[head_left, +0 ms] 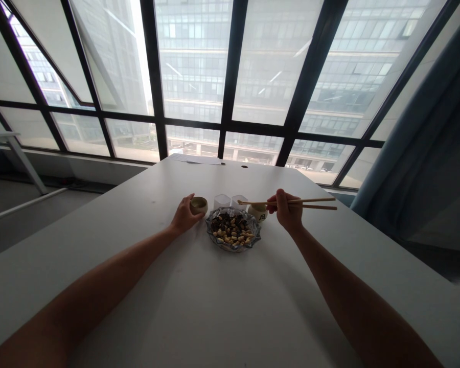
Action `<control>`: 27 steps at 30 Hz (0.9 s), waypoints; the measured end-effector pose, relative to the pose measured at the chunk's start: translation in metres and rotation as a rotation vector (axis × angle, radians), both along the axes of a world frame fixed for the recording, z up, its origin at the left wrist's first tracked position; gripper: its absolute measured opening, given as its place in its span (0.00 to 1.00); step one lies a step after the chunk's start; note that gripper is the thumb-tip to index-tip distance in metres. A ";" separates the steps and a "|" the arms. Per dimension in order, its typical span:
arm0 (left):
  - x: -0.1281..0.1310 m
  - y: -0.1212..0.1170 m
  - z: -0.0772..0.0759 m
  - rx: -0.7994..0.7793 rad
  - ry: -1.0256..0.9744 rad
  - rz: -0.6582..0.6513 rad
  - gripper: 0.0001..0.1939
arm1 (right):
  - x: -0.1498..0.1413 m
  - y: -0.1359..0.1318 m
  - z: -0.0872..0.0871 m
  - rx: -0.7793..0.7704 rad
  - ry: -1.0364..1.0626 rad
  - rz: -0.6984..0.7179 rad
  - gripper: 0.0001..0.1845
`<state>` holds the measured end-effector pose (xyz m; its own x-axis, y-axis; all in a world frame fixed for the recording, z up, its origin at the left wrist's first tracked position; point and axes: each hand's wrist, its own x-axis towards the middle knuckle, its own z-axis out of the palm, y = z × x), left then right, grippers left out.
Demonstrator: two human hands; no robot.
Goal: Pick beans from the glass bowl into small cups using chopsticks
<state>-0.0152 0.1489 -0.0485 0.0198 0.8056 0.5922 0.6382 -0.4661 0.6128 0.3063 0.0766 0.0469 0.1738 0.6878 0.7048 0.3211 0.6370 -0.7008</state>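
My left hand is curled around a small ceramic cup standing on the table, left of a clear glass bowl. Peanuts lie in the front of the glass bowl, with dark seeds towards its back. My right hand grips a pair of wooden chopsticks. Their tips point left, above the back of the bowl; whether they pinch anything is too small to tell. Below the chopsticks stands a second ceramic cup with a dark character on it, partly covered.
Two clear plastic cups stand side by side behind the bowl. Sheets of paper lie at the far end of the white table. Windows rise beyond it; a blue curtain hangs at the right.
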 end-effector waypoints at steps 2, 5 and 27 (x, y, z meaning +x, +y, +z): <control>-0.001 0.000 0.000 -0.066 -0.023 0.009 0.42 | 0.000 0.004 -0.001 0.004 0.119 -0.001 0.35; 0.000 -0.002 0.007 -0.126 -0.023 0.031 0.43 | 0.004 0.009 -0.003 -0.002 0.197 -0.002 0.34; 0.087 0.023 0.057 -0.019 0.351 -0.063 0.34 | 0.024 0.012 -0.004 -0.059 0.026 0.006 0.34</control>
